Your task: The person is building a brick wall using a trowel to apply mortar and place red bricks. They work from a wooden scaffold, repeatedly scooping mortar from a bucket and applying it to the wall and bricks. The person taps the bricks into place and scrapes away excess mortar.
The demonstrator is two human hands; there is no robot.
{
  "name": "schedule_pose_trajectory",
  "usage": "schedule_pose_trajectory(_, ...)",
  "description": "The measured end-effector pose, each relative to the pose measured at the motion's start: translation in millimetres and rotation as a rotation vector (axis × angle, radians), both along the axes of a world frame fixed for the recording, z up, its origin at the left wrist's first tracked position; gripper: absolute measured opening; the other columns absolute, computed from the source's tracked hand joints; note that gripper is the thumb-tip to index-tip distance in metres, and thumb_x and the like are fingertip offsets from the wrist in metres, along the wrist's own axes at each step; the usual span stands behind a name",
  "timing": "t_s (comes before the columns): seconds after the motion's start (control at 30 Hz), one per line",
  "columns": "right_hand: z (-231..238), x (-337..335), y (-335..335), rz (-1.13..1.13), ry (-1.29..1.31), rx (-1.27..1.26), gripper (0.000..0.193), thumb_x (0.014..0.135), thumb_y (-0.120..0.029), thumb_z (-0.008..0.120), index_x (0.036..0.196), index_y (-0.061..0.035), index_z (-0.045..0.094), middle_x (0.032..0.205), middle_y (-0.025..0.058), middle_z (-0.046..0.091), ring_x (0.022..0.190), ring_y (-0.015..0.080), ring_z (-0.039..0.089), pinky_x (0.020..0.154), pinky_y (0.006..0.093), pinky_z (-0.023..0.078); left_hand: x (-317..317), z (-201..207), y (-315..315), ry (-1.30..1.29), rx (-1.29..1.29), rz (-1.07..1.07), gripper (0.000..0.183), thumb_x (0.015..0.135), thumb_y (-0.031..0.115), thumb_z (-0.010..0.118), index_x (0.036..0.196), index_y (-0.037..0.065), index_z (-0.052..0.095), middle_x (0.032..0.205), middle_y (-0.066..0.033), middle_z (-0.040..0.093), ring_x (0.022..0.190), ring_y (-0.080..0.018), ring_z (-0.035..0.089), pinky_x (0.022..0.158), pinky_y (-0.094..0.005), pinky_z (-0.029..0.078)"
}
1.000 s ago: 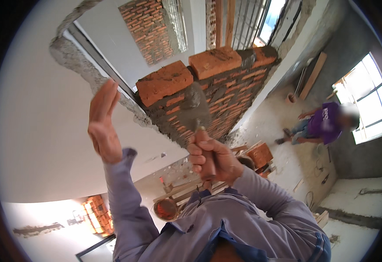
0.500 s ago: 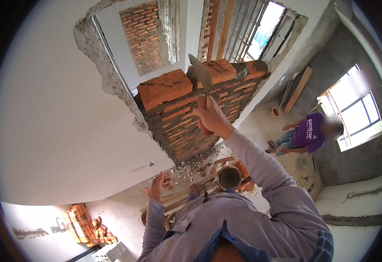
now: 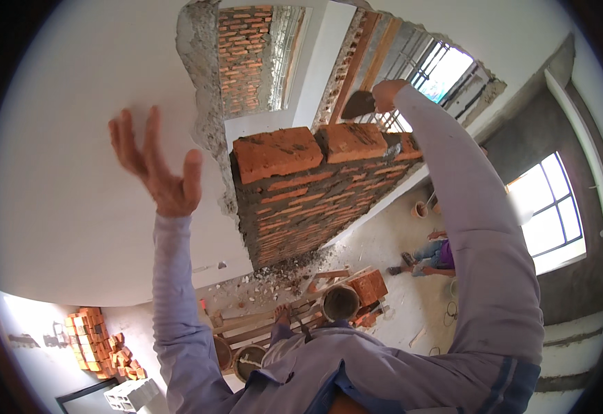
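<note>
A brick wall point(image 3: 301, 214) fills the lower part of a rough-edged opening. Along its top lie large orange bricks, among them a left brick point(image 3: 278, 154) and a middle brick point(image 3: 353, 142), with grey mortar between and beneath them. My right hand point(image 3: 390, 95) is raised over the far right end of the wall, closed around a trowel; its handle is hidden by the fingers. The dark trowel blade point(image 3: 358, 104) points left, above the middle brick and apart from it. My left hand point(image 3: 160, 165) is lifted with fingers spread, in front of the white wall point(image 3: 74, 207), holding nothing.
Below me a bucket of mortar point(image 3: 341, 303) stands beside loose bricks point(image 3: 368, 287) and wooden planks. Rubble point(image 3: 281, 272) lies along the wall's foot. A brick stack point(image 3: 87, 338) is at the lower left. Another person point(image 3: 434, 255) is at the right, partly hidden by my arm.
My right hand and the trowel have moved up and to the right, away from the wall face. My left hand has risen from low down and spread its fingers. The view has shifted.
</note>
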State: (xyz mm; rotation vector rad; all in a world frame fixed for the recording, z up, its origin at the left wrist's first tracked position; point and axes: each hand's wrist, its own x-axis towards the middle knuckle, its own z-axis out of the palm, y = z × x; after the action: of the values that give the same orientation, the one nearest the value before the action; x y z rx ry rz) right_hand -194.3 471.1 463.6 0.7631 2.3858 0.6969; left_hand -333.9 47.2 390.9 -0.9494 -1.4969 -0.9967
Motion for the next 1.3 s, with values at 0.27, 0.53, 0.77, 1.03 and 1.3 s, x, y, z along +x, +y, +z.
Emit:
schedule_pose_trajectory(0.27, -33.9, -81.3, -10.7, 0.004, -0.313, -0.089, 0.024, 0.078, -0.029, 0.071, 0.095, -0.0133, 0.076, 0.095, 0.0056, 0.072, 0.087, 0.0253, 0.069, 0.072, 0.0423, 0.052, -26.1, -34.7, 25.5, 0.162, 0.041, 0.146, 0.073, 0.099, 0.06, 0.023, 0.142, 0.004, 0.04, 0.151, -0.0205, 0.031, 0.146, -0.0376, 0.016, 0.119, -0.0541, 0.007)
schedule_pose_trajectory(0.53, -17.9, -124.9, -42.4, -0.187, -0.207, -0.452, 0.028, 0.086, -0.036, 0.069, 0.081, -0.0082, 0.071, 0.08, 0.0077, 0.067, 0.071, 0.0234, 0.061, 0.065, 0.0414, 0.048, -31.5, -35.1, 24.8, 0.187, 0.079, 0.218, 0.076, 0.098, 0.06, 0.014, 0.135, 0.003, 0.049, 0.148, -0.0203, 0.036, 0.145, -0.0345, 0.022, 0.121, -0.0514, 0.01)
schedule_pose_trajectory(0.77, -22.6, -154.5, -23.6, -0.32, -0.173, -0.789, 0.023, 0.089, -0.033, 0.065, 0.092, -0.0102, 0.069, 0.07, 0.0032, 0.061, 0.056, 0.0127, 0.053, 0.05, 0.0301, 0.042, -32.2, -33.0, 29.7, 0.194, 0.088, 0.225, 0.074, 0.099, 0.056, 0.014, 0.135, 0.002, 0.048, 0.146, -0.0208, 0.04, 0.145, -0.0345, 0.024, 0.121, -0.0514, 0.01)
schedule_pose_trajectory(1.03, -64.9, -136.4, 29.2, -0.477, 0.076, -1.494, 0.037, 0.093, -0.039, 0.06, 0.115, -0.0097, 0.065, 0.068, 0.0008, 0.058, 0.047, 0.0074, 0.047, 0.043, 0.0241, 0.041, -37.5, -33.5, 26.0, 0.264, 0.067, 0.215, 0.073, 0.098, 0.055, 0.017, 0.135, 0.0, 0.048, 0.146, -0.0215, 0.04, 0.144, -0.0357, 0.025, 0.121, -0.052, 0.009)
schedule_pose_trajectory(1.3, -2.7, -15.9, 17.5, -0.197, 0.415, -1.611, 0.041, 0.098, -0.035, 0.052, 0.116, 0.0006, 0.062, 0.071, 0.0061, 0.056, 0.044, 0.0085, 0.046, 0.039, 0.0229, 0.039, -30.8, -37.3, 23.4, 0.192, 0.036, 0.244, 0.073, 0.098, 0.054, 0.018, 0.137, -0.001, 0.046, 0.145, -0.0217, 0.042, 0.144, -0.0358, 0.025, 0.12, -0.0524, 0.007)
